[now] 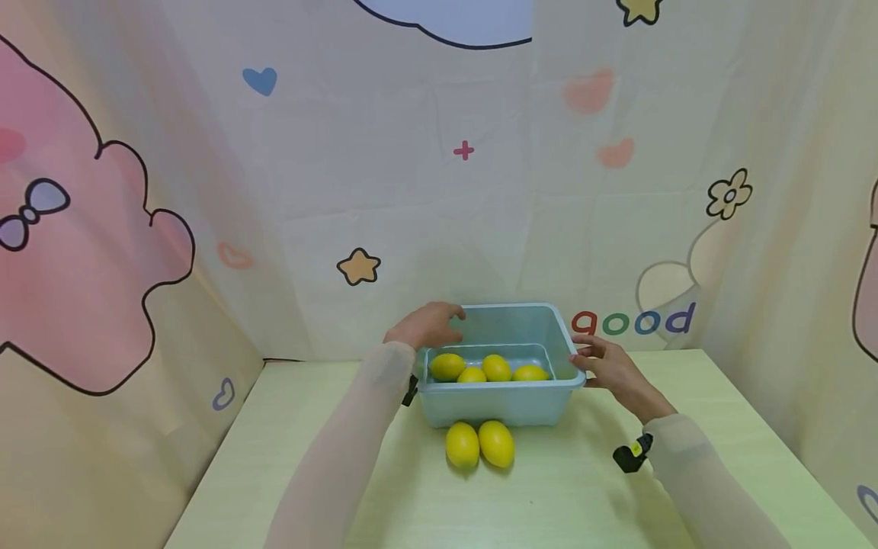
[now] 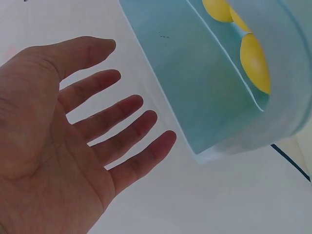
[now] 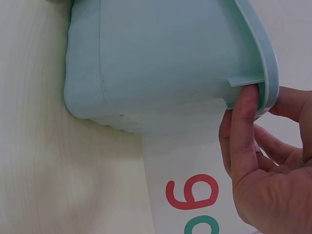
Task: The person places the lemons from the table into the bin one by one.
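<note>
A pale blue plastic bin (image 1: 494, 404) stands on the table with several yellow lemons (image 1: 447, 367) inside. Just in front of it lie two more lemons, a left one (image 1: 463, 446) and a right one (image 1: 497, 444), side by side. At the bin's left end is my left hand (image 1: 428, 325); in the left wrist view its fingers are spread and nearly straight, apart from the rim, holding nothing. My right hand (image 1: 613, 370) pinches the bin's right rim. Seen from the right wrist, fingers (image 3: 244, 117) curl up under the lip and the thumb lies on the other side.
The light wood-look table (image 1: 315, 450) reaches back to a printed cloth (image 1: 411, 198) hanging close behind the bin. More cloth hangs along the left and right sides. Each wrist wears a small black device, such as the right one (image 1: 631, 455).
</note>
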Demonstrator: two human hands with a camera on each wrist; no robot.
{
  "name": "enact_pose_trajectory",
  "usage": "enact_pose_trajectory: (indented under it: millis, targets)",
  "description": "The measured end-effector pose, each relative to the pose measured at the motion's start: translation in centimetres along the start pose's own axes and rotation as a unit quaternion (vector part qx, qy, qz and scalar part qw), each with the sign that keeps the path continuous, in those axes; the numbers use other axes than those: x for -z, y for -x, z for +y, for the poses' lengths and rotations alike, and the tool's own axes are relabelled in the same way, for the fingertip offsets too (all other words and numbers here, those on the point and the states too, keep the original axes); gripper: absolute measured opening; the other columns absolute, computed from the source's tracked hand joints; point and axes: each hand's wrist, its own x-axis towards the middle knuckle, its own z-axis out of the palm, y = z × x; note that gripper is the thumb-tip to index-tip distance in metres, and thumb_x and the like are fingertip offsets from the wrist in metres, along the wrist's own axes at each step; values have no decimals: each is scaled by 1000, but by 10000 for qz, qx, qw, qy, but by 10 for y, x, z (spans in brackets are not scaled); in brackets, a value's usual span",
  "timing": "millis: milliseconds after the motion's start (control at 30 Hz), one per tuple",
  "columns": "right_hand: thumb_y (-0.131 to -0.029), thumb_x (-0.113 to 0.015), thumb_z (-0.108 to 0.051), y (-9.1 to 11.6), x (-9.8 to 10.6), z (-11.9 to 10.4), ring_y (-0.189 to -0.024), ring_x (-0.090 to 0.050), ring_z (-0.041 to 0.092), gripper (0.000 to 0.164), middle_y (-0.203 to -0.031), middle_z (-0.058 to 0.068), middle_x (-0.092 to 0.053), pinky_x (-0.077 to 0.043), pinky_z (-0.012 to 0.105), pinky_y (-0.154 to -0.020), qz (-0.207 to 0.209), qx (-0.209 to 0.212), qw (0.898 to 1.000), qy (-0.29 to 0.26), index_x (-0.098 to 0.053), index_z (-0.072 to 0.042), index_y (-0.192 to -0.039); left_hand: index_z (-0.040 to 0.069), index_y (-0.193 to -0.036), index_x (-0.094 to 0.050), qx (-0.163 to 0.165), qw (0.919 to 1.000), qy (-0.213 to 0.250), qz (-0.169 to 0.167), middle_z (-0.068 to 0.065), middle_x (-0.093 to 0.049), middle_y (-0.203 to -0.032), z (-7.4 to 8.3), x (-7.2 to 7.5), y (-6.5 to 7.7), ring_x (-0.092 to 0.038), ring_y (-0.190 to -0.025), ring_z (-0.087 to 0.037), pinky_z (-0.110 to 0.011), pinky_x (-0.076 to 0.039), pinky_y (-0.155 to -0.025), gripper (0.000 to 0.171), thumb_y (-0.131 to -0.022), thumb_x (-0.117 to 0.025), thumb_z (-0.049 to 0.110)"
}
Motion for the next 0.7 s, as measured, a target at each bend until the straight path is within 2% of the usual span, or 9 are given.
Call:
enact_pose_trajectory:
  millis: [167,433,700]
  targets:
    - [-91,-56,-31,0,0,1,-108,-55,28,59,-128,17,-45,-55,40,-86,8,24,10000,28,-34,-15,-143,25,-133,-49,-308,9990,-309,101,1,-45,-143,1,-1,4,-44,-126,-19,-41,-38,-108,45,-89,-57,33]
    - [-92,-56,-29,1,-1,-1,-108,-55,29,58,-128,17,-45,-55,40,-86,-3,-1,10000,-14,-34,-14,-143,27,-133,-48,-452,9971,-542,286,1,-43,-143,4,-4,17,-47,-124,-20,-41,-42,-105,46,-89,-56,35]
    - [-92,-56,-30,1,-1,-1,-108,-55,29,58,-129,18,-45,-55,40,-85,37,35,10000,38,-34,-15,-144,26,-134,-48,-778,9916,-905,494,1,-43,-143,12,-3,30,-49,-123,-20,-38,-43,-104,46,-89,-56,36]
